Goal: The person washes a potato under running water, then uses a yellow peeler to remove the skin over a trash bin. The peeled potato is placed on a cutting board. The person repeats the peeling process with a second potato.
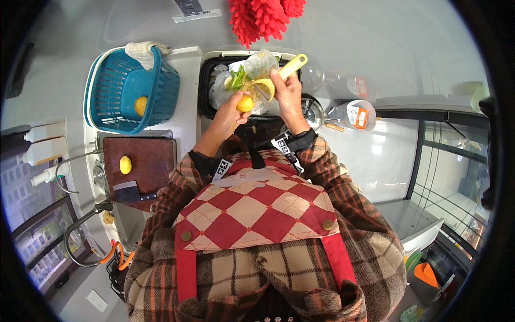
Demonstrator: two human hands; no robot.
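My left hand (227, 116) grips a small yellow potato (245, 104), its rounded end showing past the thumb. In my right hand (290, 100) is a yellow Y-shaped peeler (294, 66), with its handle pointing up and away. The peeler's blade sits just to the right of the potato, apart from it. Both hands are over a black bin (204, 94) that holds clear plastic bags (263, 64), peelings and green vegetable scraps (238, 77). On the brown cutting board (141, 155) to the left lie a pale yellow peeled potato (125, 165) and a cleaver (130, 192).
A blue plastic basket (169, 88) holds a brownish-yellow potato (141, 105); a cloth (147, 54) hangs over its rim. Faucets (74, 245) are at the left. Right of the bin stand a metal pot (316, 114) and a clear plastic container (364, 114). A red chenille cloth (265, 18) hangs ahead.
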